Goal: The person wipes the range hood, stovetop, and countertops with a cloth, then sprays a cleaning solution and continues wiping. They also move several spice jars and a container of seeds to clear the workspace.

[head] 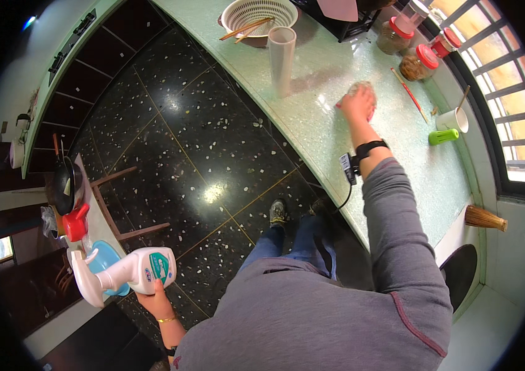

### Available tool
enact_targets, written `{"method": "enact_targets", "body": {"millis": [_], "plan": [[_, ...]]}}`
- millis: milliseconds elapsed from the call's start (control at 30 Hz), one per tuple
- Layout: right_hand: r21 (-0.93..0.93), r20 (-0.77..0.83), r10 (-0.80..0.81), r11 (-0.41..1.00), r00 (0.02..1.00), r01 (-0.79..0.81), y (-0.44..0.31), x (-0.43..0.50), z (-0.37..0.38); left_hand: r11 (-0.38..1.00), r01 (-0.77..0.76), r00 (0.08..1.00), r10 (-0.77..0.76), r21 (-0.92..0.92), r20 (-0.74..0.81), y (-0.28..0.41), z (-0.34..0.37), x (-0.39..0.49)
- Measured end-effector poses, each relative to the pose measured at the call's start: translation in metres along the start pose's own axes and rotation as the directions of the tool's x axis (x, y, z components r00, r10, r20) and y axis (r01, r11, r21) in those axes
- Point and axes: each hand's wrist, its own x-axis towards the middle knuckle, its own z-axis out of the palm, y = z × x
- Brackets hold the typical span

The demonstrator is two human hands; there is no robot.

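My left hand (pixel 157 301) is wrapped around a white spray bottle (pixel 137 269) with a green label. The bottle lies nearly on its side in the view, its trigger head (pixel 87 278) pointing left. Over on the pale green countertop (pixel 318 139), my right hand (pixel 360 103) presses down on a pink cloth (pixel 372 113). Most of that cloth is hidden under the palm and fingers. A tall translucent plastic cylinder (pixel 282 62) stands on the counter to the left of my right hand.
Along the window side are lidded jars (pixel 418 62), a red-and-yellow stick (pixel 409 95), a white cup (pixel 452 119) and a green plastic object (pixel 443 136). A white colander (pixel 260 18) with chopsticks stands at the far counter edge. A wooden-legged stool (pixel 109 211) is at left.
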Motion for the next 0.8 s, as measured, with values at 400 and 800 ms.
{"method": "enact_targets", "body": {"millis": [400, 800], "plan": [[0.86, 0.239, -0.664, 0.484, 0.708, 0.163, -0.073, -0.226, -0.065, 0.994, -0.002, 0.993, 0.015, -0.108, 0.118, -0.024, 0.019, 0.012], [0.821, 0.288, -0.059, 0.529, 0.956, -0.214, 0.088, -0.16, -0.182, 0.953, -0.114, 0.833, 0.245, -0.279, 0.497, 0.011, 0.155, 0.064]]}}
